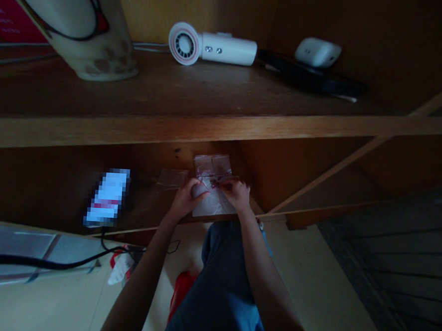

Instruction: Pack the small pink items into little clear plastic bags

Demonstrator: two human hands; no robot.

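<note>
A clear plastic zip bag (212, 185) with a reddish seal strip lies on the wooden desk shelf (139, 215), with a white sheet or pale contents showing through its lower part. My left hand (185, 201) grips the bag's left side near the strip. My right hand (236, 194) pinches the strip from the right. A second flat clear bag (172, 179) lies just left of my left hand, apart from it.
A pixelated bright screen (107, 197) with a black cable (50, 261) sits left of my hands. The shelf above holds a white hair dryer (209, 46) and a white device (318, 52). A wooden shelf edge (170, 130) runs above my hands.
</note>
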